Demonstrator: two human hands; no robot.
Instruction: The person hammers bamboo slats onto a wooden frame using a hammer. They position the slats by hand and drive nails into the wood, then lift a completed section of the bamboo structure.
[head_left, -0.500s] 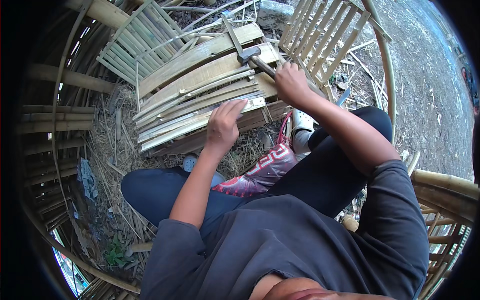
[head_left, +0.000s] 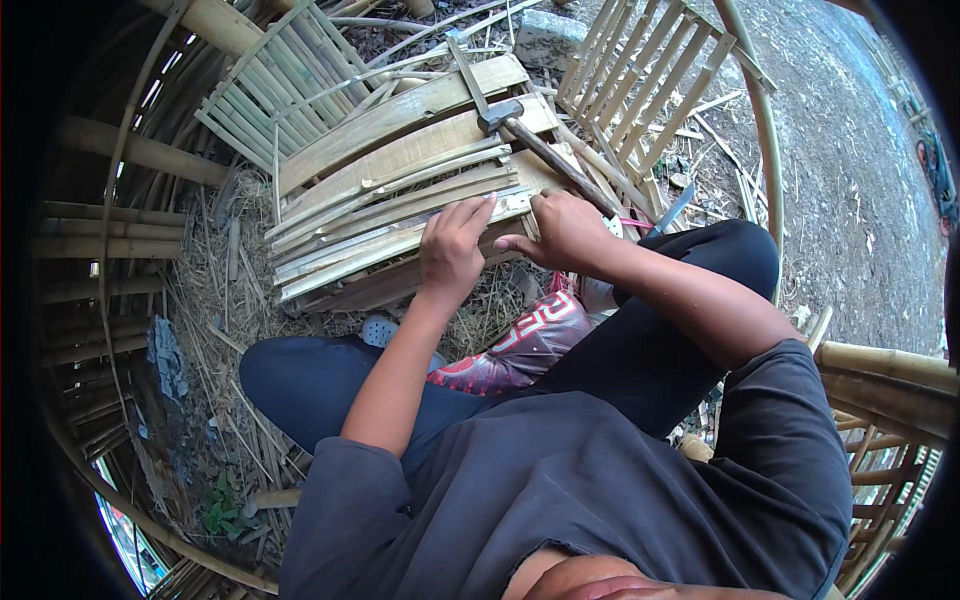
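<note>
My left hand (head_left: 454, 250) rests with outstretched fingers on the right part of a pale bamboo slat (head_left: 345, 272), the nearest of several on the pile. Beside the slat's right end is my right hand (head_left: 572, 228), its thumb stuck out to the left and its fingers bent, holding nothing that I can see. Beyond it a hammer (head_left: 556, 160) lies on the boards, its dark metal head pointing away and its wooden handle slanting toward me. A flat strip (head_left: 466, 76) lies just past the hammer head. Wider wooden boards (head_left: 400, 118) sit under and behind the slats.
Slatted bamboo panels stand at the back left (head_left: 275, 85) and back right (head_left: 650, 80). A knife (head_left: 672, 208) with a bluish blade lies near my right knee. A printed bag (head_left: 525, 345) is between my legs. Bamboo walling (head_left: 110, 240) rises on the left.
My right hand has let go of the hammer handle and moved down and left to the slat's end. The hammer now lies on the boards. My left hand has barely moved.
</note>
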